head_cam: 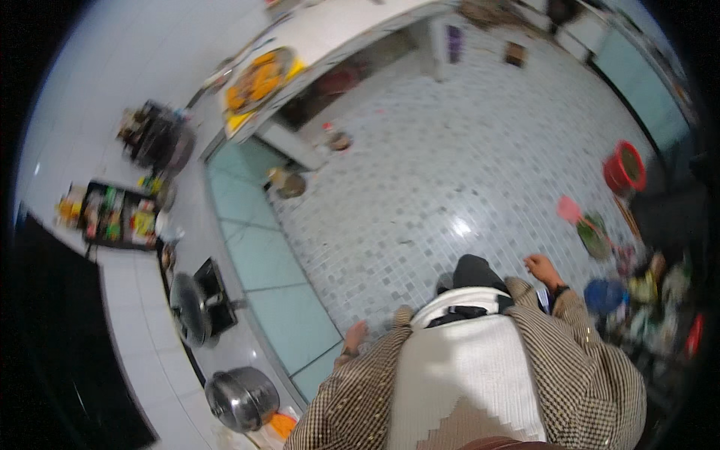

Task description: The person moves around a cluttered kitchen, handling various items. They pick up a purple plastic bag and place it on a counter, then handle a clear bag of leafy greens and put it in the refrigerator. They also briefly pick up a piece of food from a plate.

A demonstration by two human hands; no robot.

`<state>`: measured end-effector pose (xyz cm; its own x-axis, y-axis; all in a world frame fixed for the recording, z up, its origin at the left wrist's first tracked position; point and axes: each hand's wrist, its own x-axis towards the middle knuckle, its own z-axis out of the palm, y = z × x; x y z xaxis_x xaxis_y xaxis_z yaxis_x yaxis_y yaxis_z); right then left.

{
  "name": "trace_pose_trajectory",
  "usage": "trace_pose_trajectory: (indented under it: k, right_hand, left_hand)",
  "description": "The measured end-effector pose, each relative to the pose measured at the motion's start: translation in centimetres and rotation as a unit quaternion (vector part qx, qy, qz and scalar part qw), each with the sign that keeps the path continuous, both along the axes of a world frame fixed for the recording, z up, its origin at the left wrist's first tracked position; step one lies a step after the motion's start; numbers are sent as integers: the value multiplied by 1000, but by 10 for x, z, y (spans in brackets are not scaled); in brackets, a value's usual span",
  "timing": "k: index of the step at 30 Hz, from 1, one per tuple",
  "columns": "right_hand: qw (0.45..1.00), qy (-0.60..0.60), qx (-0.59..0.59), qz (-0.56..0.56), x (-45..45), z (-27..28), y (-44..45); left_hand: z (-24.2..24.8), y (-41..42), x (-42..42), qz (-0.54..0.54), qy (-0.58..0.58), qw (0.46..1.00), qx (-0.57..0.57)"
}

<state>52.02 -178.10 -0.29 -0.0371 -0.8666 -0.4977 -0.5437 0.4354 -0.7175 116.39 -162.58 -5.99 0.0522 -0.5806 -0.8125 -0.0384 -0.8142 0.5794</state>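
My left hand (pixel 355 336) hangs by my side near the pale green cabinet doors (pixel 270 259); it looks empty, though its fingers are blurred. Out in front of my right hip, my right hand (pixel 543 267) is held over the tiled floor (pixel 427 191), loosely bent and with nothing visible in it. A dark band circles that wrist. Beside the right forearm, a small dark and pale item (pixel 544 301) shows at my clothing; I cannot tell what it is. I wear a checked jacket (pixel 574 349) over a white knit top (pixel 467 365).
Along the left counter stand a metal pot (pixel 243 398), a lidded pan (pixel 191 309) on a stove and a spice rack (pixel 121 216). A tray of orange food (pixel 259 81) lies farther along. To the right are a red bucket (pixel 624 167), a pink plastic tool (pixel 570 209) and heaped clutter (pixel 647 304).
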Motion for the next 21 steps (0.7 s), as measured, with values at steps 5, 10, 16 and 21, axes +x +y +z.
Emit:
trace_pose_trajectory:
  k: [5,10,16,21]
  right_hand:
    - [984,-40,173,-4,44,-25,-48]
    - [977,-50,206,32,40,-96,-164]
    - [976,-60,199,61,82,-149,-376]
    - [987,-78,104,100,171,-75,-545]
  left_hand:
    - [-4,-90,-4,-87,-27,993,82]
    - [-13,-195,10,-139,-35,988,65]
    - [11,-310,71,-33,-173,982,74]
    - [26,-376,109,117,-254,954,-111]
